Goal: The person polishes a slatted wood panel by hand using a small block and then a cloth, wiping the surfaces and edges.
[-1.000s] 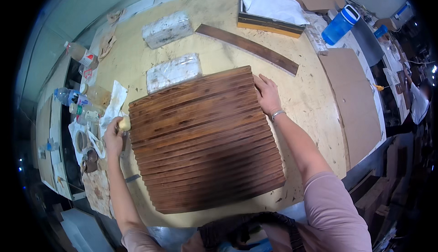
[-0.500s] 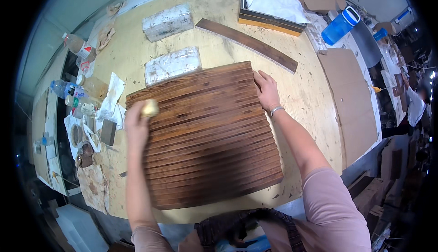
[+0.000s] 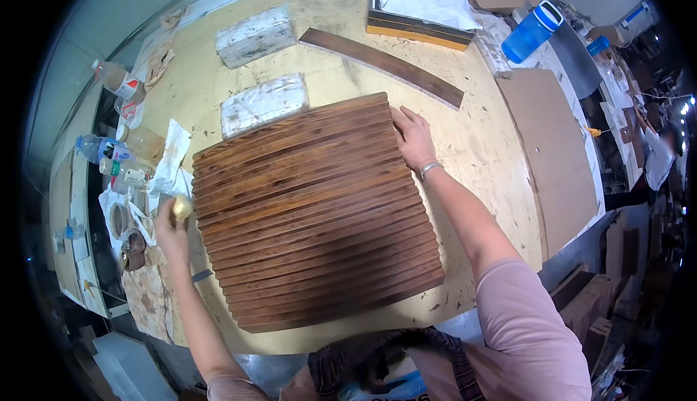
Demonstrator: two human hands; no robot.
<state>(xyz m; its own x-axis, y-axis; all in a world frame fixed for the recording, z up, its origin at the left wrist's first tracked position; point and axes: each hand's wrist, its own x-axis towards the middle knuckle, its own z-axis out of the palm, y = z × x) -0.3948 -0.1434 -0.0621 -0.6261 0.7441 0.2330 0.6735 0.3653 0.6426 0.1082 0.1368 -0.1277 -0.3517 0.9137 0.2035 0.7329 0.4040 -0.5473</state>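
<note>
A ridged panel of dark brown wooden slats point(image 3: 312, 205) lies flat on the table before me. My left hand point(image 3: 171, 235) is closed around a small pale yellow wad point(image 3: 182, 207), a sponge or folded cloth; I cannot tell which. It is just beyond the panel's left edge, beside the small dark block and the jars. My right hand point(image 3: 415, 142) rests at the panel's upper right edge, fingers stretched out and the thumb side against the wood. A dark shadow falls over the panel's lower part.
Two white wrapped blocks point(image 3: 263, 103) sit beyond the panel, near a long dark wooden strip point(image 3: 385, 65). Bottles point(image 3: 120, 81), jars and stained rags crowd the left side. A box with white cloth point(image 3: 425, 5), a blue bottle point(image 3: 532, 32) and cardboard point(image 3: 548, 161) lie right.
My left hand has swept left with the yellow wad, from over the slats to outside the panel's left edge. My right hand stays at the upper right edge.
</note>
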